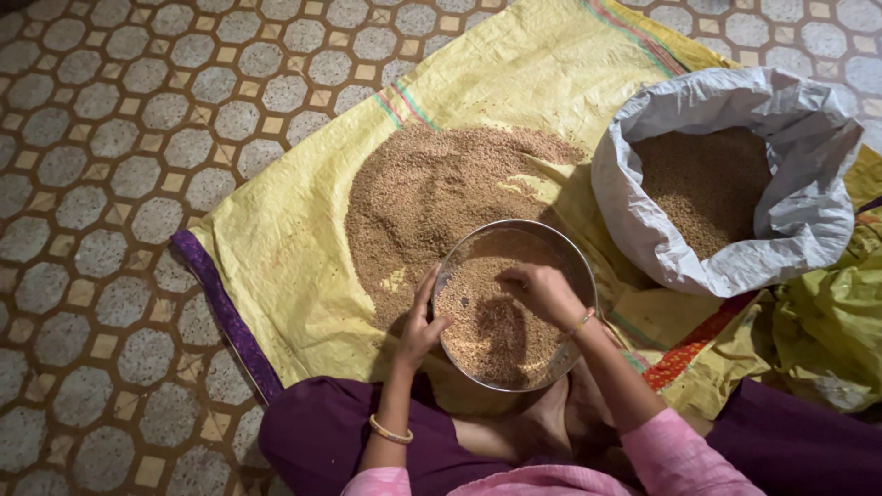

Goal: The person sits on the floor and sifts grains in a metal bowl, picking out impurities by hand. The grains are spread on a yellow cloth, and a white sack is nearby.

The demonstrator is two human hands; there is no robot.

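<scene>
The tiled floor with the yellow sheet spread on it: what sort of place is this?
Probably a home floor used for sorting grain. A yellow sheet lies on patterned floor tiles with loose grain heaped on it, a white sack of grain stands beside, and a round metal pan holds more.

Dim, warm indoor light from above, brightest at frame centre on the yellow sheet [303, 239] & white sack [799, 211]. Corners fall off dark, esp. lower right. The right hand [544, 292] throws a soft shadow across grain in the metal pan [570, 253]. Focus fair; slight wide-angle bend at tiled floor [92, 184] edges.
</scene>
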